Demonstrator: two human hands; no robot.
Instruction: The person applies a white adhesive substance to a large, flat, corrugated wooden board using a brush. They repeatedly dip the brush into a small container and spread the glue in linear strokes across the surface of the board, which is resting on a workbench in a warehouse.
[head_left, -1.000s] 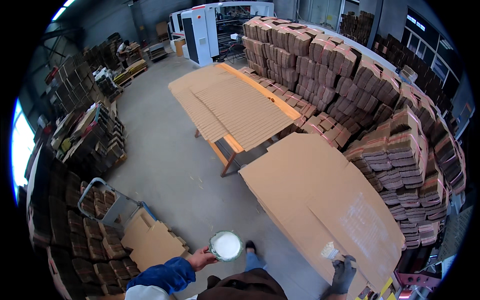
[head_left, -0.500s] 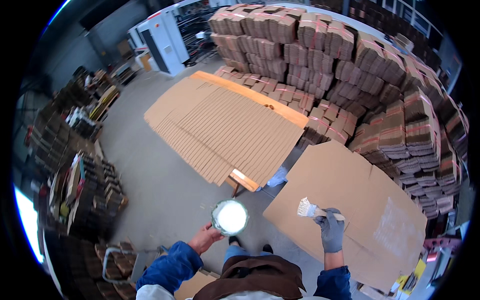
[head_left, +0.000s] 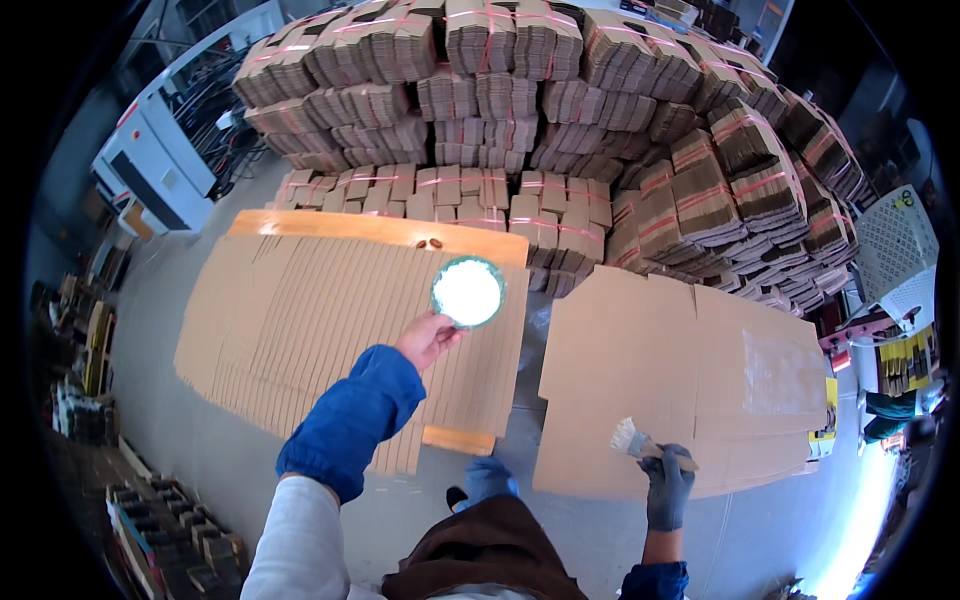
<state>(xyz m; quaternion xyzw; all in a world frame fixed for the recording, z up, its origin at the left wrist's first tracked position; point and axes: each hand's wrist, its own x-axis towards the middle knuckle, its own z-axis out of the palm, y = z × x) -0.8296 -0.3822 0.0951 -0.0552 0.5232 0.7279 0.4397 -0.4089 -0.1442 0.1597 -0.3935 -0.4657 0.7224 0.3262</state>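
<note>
My bare left hand [head_left: 428, 340] grips the near rim of a round green-edged bowl [head_left: 468, 292] filled with white stuff. The bowl is held out over the right part of a wooden table, where overlapping cardboard sheets [head_left: 330, 320] lie in a staggered row. In a grey glove, my right hand [head_left: 667, 487] is closed round the wooden handle of a flat paintbrush [head_left: 632, 440]. White coats the bristles, which point up and to the left. Below the brush lies a large flat cardboard sheet [head_left: 640, 350] with a whitish smeared patch at its right.
Behind the table rise strapped bundles of flattened cardboard [head_left: 480, 110], which continue round to the right. A wooden board edge [head_left: 380, 226] runs along the table's far side. A white machine cabinet [head_left: 155, 160] stands at the far left, and a perforated metal panel [head_left: 895, 250] at the right.
My left hand has carried the bowl forward, from above the floor to above the table. My view has turned to the right, and the brush stays in my right hand.
</note>
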